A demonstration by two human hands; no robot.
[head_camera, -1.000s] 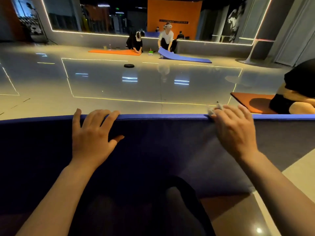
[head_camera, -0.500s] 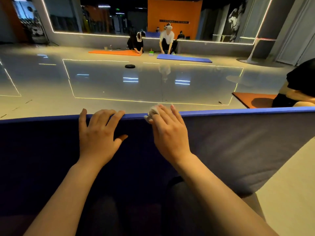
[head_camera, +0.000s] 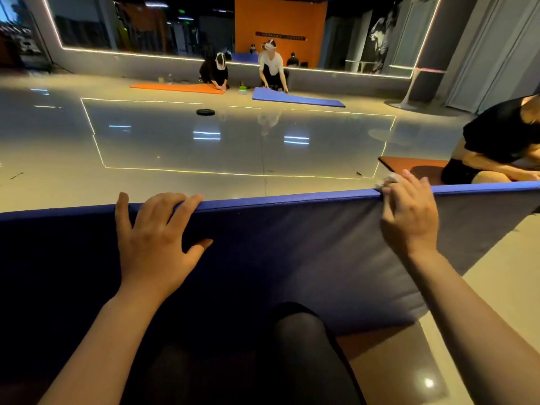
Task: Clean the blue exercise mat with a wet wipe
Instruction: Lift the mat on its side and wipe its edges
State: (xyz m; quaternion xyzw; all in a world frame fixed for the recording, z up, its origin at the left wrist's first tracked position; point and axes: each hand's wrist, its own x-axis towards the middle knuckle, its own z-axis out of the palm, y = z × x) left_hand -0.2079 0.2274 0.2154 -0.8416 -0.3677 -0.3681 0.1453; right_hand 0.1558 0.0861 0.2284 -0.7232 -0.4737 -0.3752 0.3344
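Note:
The blue exercise mat [head_camera: 292, 244] stands up on its long edge in front of me, its top edge running across the whole view. My left hand [head_camera: 155, 238] lies flat against its near face, fingers hooked over the top edge. My right hand [head_camera: 409, 217] holds a crumpled white wet wipe [head_camera: 390, 180] against the top edge toward the right; only a bit of the wipe shows above my fingers. My dark-clad knee [head_camera: 301, 340] is below, behind the mat.
A person in black [head_camera: 502, 141] kneels on an orange mat [head_camera: 409, 165] close at the right. Two more people work on an orange mat [head_camera: 178, 88] and a blue mat [head_camera: 298, 98] far across the glossy floor. A black disc [head_camera: 205, 112] lies mid-floor.
My right hand slid with the wipe along the top edge, first left toward my left hand, then back out to the right. My left hand stayed in place.

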